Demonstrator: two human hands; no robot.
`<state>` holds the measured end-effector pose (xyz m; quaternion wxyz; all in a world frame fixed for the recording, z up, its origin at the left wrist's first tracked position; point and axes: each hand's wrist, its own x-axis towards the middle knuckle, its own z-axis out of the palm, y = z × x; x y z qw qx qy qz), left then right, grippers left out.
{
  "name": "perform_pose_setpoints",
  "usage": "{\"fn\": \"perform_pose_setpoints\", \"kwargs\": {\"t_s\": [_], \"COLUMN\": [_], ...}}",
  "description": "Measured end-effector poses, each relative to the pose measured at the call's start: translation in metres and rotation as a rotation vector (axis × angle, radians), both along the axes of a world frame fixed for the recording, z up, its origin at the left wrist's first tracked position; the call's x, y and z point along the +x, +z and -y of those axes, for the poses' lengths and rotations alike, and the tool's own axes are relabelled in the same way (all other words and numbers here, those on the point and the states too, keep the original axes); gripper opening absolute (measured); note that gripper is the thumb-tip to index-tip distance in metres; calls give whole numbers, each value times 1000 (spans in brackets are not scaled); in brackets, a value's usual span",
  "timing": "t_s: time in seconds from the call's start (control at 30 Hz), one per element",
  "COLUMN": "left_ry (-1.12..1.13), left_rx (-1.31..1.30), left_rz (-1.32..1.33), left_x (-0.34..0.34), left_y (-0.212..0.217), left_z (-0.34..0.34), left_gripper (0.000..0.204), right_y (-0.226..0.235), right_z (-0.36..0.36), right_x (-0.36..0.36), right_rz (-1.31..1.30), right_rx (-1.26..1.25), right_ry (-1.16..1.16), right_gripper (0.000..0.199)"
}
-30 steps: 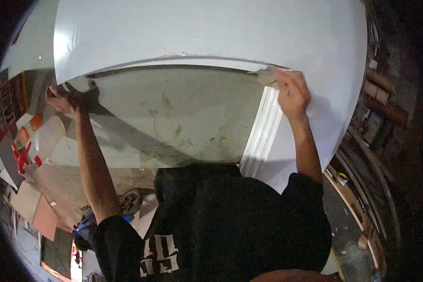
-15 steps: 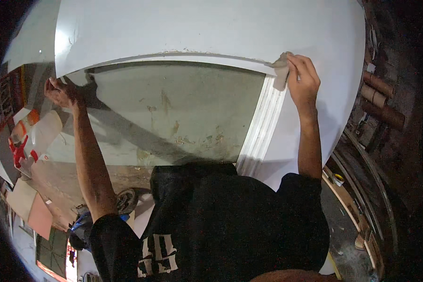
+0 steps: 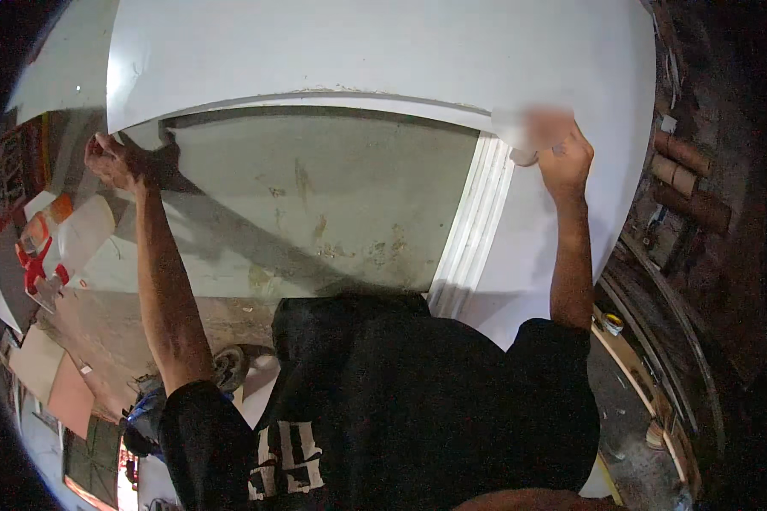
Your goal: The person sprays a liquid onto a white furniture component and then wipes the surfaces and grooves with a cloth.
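Note:
A large white sheet (image 3: 358,51) spans the top of the view, its near edge rough and slightly bowed. My left hand (image 3: 118,162) is at the sheet's left corner with its fingers curled closed there; the fingertips' exact grip is hard to see. At the right end of that edge is my right hand (image 3: 562,162), its fingers partly blurred. A small pale tan strip (image 3: 525,157) shows beneath those fingers, beside the edge. White ridged strips (image 3: 464,226) run toward me below it, next to another white surface (image 3: 562,111) under my right arm.
A stained grey-green surface (image 3: 315,196) lies between my arms. Brown rolls (image 3: 686,153) and long curved strips (image 3: 656,281) are at the right, near a tape roll (image 3: 611,324). Red-handled items (image 3: 34,260) and tan and pink boards (image 3: 68,396) sit at the left.
My right hand has shifted slightly right and down, and its fingers now blur over the strip. The left hand stays at the sheet's corner.

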<state>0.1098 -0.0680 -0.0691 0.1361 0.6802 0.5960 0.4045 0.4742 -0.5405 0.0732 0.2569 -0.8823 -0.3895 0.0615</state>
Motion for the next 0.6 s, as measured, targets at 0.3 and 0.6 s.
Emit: {"fn": "perform_pose_setpoints", "kwargs": {"t_s": [0.3,0.6], "left_ry": [-10,-90], "left_rx": [-84,-61], "left_rz": [25,-131], "left_x": [9,-2], "left_y": [0,-22], "left_z": [2,-11], "left_gripper": [69,71], "right_y": [-32,-32], "right_z": [-31,-19], "right_x": [-4,-4], "right_rz": [-63,-161], "right_rx": [94,44], "right_ry": [239,59], "right_gripper": [27,22]}}
